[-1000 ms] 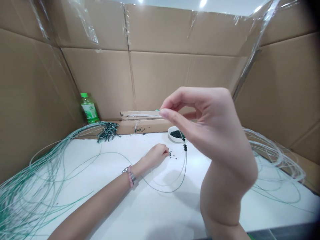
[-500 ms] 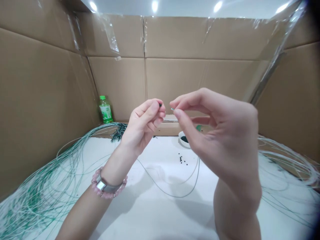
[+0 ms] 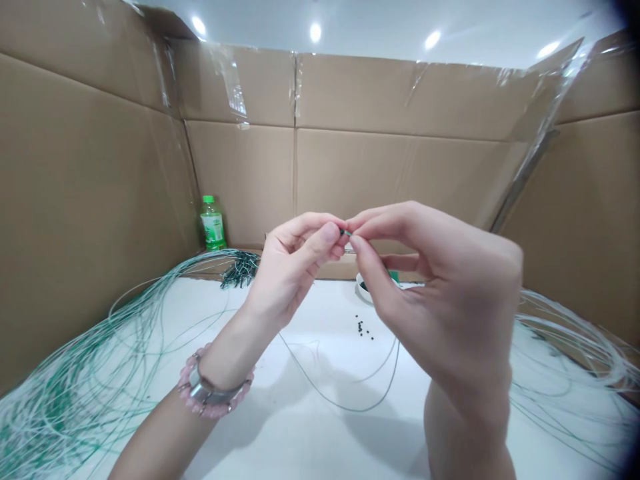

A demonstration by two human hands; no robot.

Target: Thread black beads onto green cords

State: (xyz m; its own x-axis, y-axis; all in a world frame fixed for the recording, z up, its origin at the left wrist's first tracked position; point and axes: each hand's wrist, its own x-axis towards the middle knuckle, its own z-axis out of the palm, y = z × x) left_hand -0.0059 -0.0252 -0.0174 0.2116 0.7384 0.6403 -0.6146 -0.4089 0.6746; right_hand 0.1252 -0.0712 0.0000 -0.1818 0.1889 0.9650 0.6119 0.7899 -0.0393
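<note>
My left hand (image 3: 293, 277) and my right hand (image 3: 440, 293) meet in the air above a white table, fingertips nearly touching. Between them, a small dark bead (image 3: 343, 232) is pinched in my left fingers, partly hidden. My right fingers pinch the end of a thin green cord, and its tip sits at the bead. The rest of that cord (image 3: 340, 400) falls in a loop onto the table below my hands. Several loose black beads (image 3: 363, 328) lie on the table under my right fingers.
A white bowl of dark beads (image 3: 364, 290) stands behind my hands, by a bundle of beaded cords (image 3: 241, 270). Heaps of green-white cord (image 3: 75, 380) spread left and right. Cardboard walls (image 3: 240, 180) surround the table, with a green-capped bottle (image 3: 213, 223) in the corner.
My left hand has risen from the table beside the loose beads, now holding a bead. Both hands have closed together, bringing the cord tip to the bead.
</note>
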